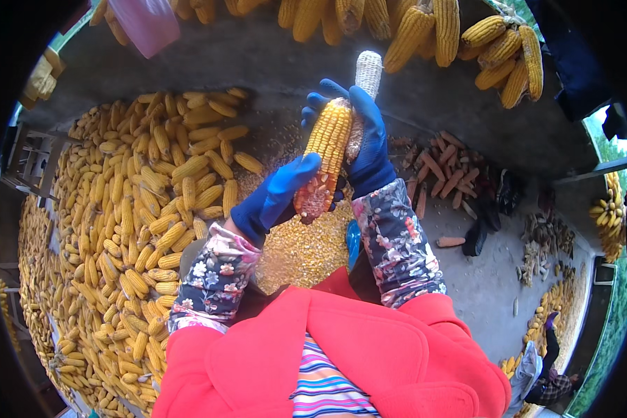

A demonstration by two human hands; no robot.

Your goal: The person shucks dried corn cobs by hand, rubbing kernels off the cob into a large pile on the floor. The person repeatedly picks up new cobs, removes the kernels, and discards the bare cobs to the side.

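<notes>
Both hands wear blue work gloves and meet in front of me, above a heap of loose corn kernels [303,256]. My left hand [279,190] grips the lower part of a yellow ear of corn [330,136], its thumb on the front. That ear is tilted, and kernels are gone from its lower end, where reddish cob shows. In my right hand [368,138] a bare corncob [369,76] lies against the ear's right side, its pale upper end sticking up past the thumb. Blue fingertips also show behind the ear's upper left side.
Corn ears [136,209] form a large heap on the left. Bare cobs [449,167] lie on the floor to the right, near dark footwear [480,230]. Bunched ears [507,57] hang ahead. A blue plastic object [353,243] stands by the kernels. Another person [548,376] is at far lower right.
</notes>
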